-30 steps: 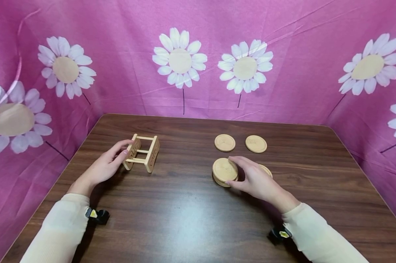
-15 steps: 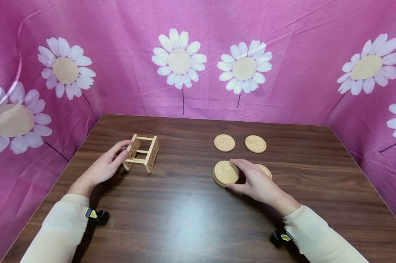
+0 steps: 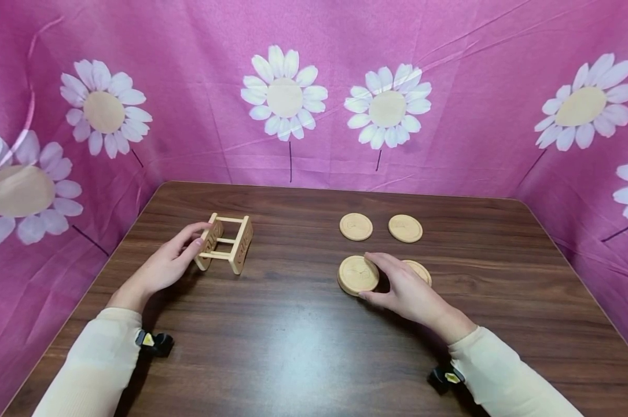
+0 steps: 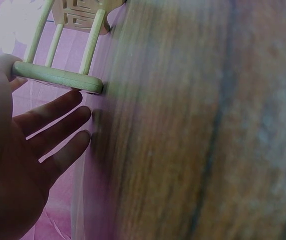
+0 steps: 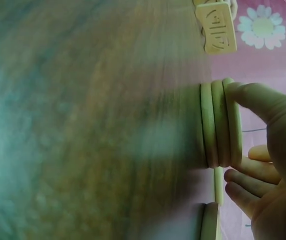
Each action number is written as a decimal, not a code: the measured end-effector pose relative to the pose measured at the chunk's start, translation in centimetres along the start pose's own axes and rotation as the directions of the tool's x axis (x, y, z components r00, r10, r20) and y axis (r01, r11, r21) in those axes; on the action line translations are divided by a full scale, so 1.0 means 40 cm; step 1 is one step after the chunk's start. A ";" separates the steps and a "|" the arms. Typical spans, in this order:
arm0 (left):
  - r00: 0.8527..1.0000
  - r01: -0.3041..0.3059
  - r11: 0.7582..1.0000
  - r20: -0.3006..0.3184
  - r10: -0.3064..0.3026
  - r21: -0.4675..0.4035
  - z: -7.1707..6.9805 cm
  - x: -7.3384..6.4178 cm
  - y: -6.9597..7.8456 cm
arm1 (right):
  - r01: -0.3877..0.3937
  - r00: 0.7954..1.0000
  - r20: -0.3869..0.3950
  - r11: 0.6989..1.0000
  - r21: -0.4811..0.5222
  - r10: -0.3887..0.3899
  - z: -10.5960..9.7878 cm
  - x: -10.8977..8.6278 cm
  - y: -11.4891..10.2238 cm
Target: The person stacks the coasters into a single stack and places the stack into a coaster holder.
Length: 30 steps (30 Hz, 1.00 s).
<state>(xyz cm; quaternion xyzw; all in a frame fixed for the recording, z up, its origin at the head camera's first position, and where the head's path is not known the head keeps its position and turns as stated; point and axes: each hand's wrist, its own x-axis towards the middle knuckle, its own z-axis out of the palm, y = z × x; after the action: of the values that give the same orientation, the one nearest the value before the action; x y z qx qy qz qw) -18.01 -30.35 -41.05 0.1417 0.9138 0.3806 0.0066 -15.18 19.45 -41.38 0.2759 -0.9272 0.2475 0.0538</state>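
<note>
At the table's left, my left hand (image 3: 165, 260) holds a wooden coaster holder (image 3: 234, 255) by its left side panel, thumb and forefinger at the panel. In the left wrist view the other fingers (image 4: 57, 135) extend loosely below that panel. My right hand (image 3: 410, 286) pinches the top round wooden coaster (image 3: 357, 274) of a short stack, thumb on the near edge, forefinger on the far edge. From the side, the right wrist view shows the stacked coasters (image 5: 220, 122) lying flat against each other, the top one slightly tilted.
Two single coasters, one left (image 3: 356, 226) and one right (image 3: 405, 229), lie flat behind the stack. Another coaster (image 3: 419, 271) is partly hidden behind my right hand. The brown wood-grain table (image 3: 293, 336) meets a pink flowered cloth (image 3: 199, 116) at its back and sides.
The top coaster has shifted slightly toward the person and now lines up more evenly with the stack, my right hand moving with it. My left hand and the holder stay put.
</note>
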 end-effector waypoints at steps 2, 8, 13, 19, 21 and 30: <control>1.000 -0.001 1.000 0.000 0.001 0.000 -0.001 0.000 0.001 | -0.012 1.000 -0.004 1.000 0.015 0.012 -0.006 -0.001 0.000; 1.000 -0.002 1.000 -0.002 0.002 0.002 -0.001 -0.001 0.001 | -0.002 0.998 -0.063 0.999 0.042 0.004 -0.022 0.001 0.005; 1.000 -0.001 1.000 -0.002 0.001 -0.002 -0.001 -0.001 0.000 | -0.011 0.997 -0.080 0.997 0.082 0.018 -0.029 0.010 0.017; 1.000 -0.003 1.000 -0.004 0.003 -0.007 -0.001 -0.002 0.000 | -0.060 0.995 -0.074 0.991 0.119 0.069 -0.038 0.026 0.030; 1.000 -0.004 1.000 -0.005 0.004 -0.006 -0.001 -0.003 0.000 | -0.073 0.994 -0.066 0.988 0.138 0.083 -0.041 0.032 0.035; 1.000 -0.008 1.000 -0.006 0.008 -0.003 -0.002 -0.002 0.000 | -0.111 0.992 -0.055 0.988 0.103 0.117 -0.044 0.065 0.062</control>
<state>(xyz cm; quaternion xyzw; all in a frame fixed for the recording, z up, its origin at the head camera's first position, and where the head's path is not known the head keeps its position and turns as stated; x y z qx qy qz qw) -17.94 -30.41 -41.00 0.1440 0.9128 0.3822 0.0026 -18.77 20.86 -40.31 0.2170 -0.9260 0.3042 0.0537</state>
